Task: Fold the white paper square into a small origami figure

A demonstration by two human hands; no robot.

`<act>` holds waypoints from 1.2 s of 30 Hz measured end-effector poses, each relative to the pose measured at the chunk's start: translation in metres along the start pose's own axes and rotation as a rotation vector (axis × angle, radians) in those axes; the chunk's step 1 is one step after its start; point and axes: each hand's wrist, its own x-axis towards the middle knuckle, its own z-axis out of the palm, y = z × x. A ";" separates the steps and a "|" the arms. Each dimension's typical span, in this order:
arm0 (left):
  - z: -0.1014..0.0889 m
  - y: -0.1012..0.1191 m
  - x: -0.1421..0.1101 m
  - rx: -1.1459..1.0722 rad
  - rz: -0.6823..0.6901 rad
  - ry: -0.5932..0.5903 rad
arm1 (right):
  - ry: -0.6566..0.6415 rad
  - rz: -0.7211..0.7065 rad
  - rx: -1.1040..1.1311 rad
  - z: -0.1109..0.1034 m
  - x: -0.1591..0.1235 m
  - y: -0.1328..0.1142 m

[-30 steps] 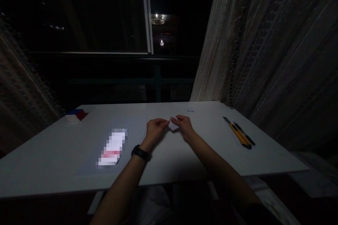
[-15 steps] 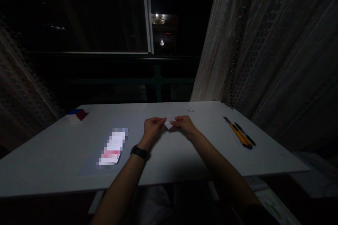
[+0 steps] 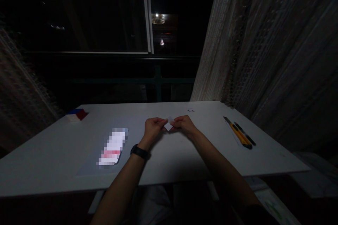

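Observation:
A small white piece of paper (image 3: 169, 124), shaped like a diamond, is held between my two hands above the far middle of the table. My left hand (image 3: 154, 127), with a black watch on its wrist, pinches the paper's left corner between thumb and fingers. On the other side, my right hand (image 3: 184, 124) pinches the right corner the same way. The dim light hides any fine creases in the paper.
On the white table (image 3: 174, 161), a lit phone (image 3: 113, 147) lies left of my hands. A colored puzzle cube (image 3: 76, 114) sits at the far left. To the right lie a yellow utility knife (image 3: 239, 134) and a black pen (image 3: 245, 133). Small scraps (image 3: 191, 110) lie behind my right hand.
My thumbs have shifted outward to the paper's side corners, so more of its face shows. Both hands stay in nearly the same place. The other objects have not moved.

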 end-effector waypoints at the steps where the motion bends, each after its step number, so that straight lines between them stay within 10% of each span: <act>1: 0.000 0.001 0.000 0.005 0.005 0.008 | 0.003 -0.002 0.001 0.001 -0.001 -0.001; 36: 0.001 0.000 0.000 0.077 0.122 0.153 | -0.044 -0.019 0.029 0.020 -0.005 0.009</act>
